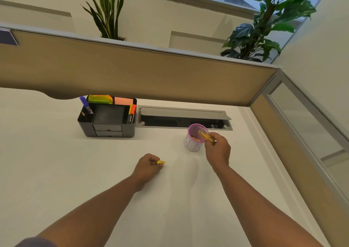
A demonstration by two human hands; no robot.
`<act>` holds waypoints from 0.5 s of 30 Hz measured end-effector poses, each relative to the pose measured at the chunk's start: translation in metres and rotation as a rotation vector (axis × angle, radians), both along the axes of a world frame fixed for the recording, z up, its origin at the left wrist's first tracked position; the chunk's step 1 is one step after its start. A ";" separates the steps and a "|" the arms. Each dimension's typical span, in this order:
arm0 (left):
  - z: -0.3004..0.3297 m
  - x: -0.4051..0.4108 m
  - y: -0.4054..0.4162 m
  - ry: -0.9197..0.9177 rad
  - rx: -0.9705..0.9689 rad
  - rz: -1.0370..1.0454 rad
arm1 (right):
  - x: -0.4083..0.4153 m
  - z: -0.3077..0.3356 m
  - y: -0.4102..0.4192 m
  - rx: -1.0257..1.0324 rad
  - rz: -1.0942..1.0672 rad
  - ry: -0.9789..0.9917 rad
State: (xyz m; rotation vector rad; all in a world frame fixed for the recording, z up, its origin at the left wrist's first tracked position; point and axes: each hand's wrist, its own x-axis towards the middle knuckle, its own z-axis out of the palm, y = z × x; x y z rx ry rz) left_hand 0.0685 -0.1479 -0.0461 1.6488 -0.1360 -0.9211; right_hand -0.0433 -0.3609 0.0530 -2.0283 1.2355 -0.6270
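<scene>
A small pink mesh cup stands on the white desk, with small orange bits visible inside it. My right hand holds a clear orange tube-like piece tilted over the cup's rim. My left hand rests on the desk to the left of the cup and pinches a small yellow piece between its fingertips.
A black desk organiser with markers, a pencil and sticky notes stands at the back left. An open grey cable tray lies behind the cup. A tan partition walls the desk's far side and right side, with plants beyond it.
</scene>
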 end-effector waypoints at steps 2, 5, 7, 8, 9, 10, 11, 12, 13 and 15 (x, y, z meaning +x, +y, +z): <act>-0.001 0.004 0.000 0.028 0.006 -0.024 | 0.001 0.000 -0.002 -0.009 0.007 0.006; -0.002 0.006 -0.001 0.038 0.010 -0.038 | 0.000 -0.002 -0.004 -0.014 0.028 -0.001; -0.002 0.005 -0.001 0.043 0.000 -0.028 | 0.000 -0.004 -0.005 -0.014 0.035 0.004; -0.003 0.004 -0.001 0.046 -0.003 -0.025 | 0.000 -0.005 -0.005 -0.013 0.038 0.007; -0.003 0.004 -0.001 0.050 -0.004 -0.024 | 0.000 -0.006 -0.006 -0.015 0.041 0.010; -0.004 0.005 -0.001 0.052 -0.004 -0.027 | 0.001 -0.006 -0.006 -0.016 0.045 0.013; -0.005 0.005 -0.001 0.057 -0.002 -0.029 | 0.001 -0.005 -0.006 -0.015 0.049 0.012; -0.005 0.006 0.000 0.064 -0.002 -0.032 | 0.001 -0.004 -0.005 -0.013 0.052 0.009; -0.005 0.006 0.000 0.070 -0.004 -0.033 | 0.001 -0.003 -0.005 -0.013 0.051 0.005; -0.005 0.007 0.000 0.080 -0.008 -0.033 | 0.002 -0.001 -0.005 -0.018 0.051 0.001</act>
